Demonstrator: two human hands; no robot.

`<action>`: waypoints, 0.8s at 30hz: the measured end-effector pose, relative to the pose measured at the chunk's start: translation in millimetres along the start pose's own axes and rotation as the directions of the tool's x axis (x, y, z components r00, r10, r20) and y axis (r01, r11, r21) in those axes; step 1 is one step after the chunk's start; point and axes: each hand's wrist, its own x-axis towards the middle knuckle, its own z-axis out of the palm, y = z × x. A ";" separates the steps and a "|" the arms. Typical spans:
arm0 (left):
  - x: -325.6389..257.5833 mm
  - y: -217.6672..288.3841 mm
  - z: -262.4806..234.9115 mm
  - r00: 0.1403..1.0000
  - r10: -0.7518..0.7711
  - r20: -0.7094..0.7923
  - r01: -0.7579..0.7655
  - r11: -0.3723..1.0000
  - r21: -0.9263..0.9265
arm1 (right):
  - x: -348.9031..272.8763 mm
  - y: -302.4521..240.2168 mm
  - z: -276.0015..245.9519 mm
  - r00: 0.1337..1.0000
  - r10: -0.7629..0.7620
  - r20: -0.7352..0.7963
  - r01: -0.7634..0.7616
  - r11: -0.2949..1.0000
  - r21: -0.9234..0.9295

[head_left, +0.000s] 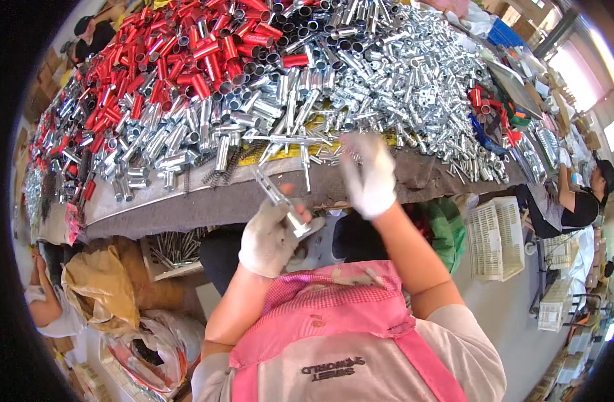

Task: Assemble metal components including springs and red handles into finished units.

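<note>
Your gloved left hand (272, 236) is clamped on a silver metal tube (280, 199) just below the surface (253, 194) edge. Your right hand (368, 173) reaches, fingers loosely apart, to the silver parts pile (387, 80), seemingly fetching a piece to fit; that calls for a clean pick.

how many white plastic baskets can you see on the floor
3: one white basket right of the table edge, beside the green bag; two smaller ones farther right near the seated person. More may be hidden.

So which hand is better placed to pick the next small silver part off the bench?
Probably the right hand: it is raised over the small silver parts at the bench edge, and it looks empty. The left hand sits nearer the body, gripping a silver metal tube.
</note>
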 end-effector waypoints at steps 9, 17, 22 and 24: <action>8.0 6.8 -13.8 0.980 -0.066 -0.189 0.083 0.993 0.081 | 19.8 104.0 -26.7 0.948 0.314 0.047 -0.258 0.850 -0.460; 19.8 4.1 -21.7 0.996 -0.063 -0.057 0.075 0.969 0.237 | 47.0 103.0 -26.3 0.974 0.180 0.139 -0.121 0.927 -0.354; 25.2 7.2 -29.5 0.994 -0.101 0.044 0.088 0.968 0.234 | 59.4 121.9 -20.7 0.944 0.233 0.234 -0.233 0.972 -0.028; 25.9 8.5 -32.5 0.994 -0.094 0.051 0.078 0.965 0.251 | 65.6 103.2 -23.4 0.903 0.320 0.286 -0.386 0.897 0.216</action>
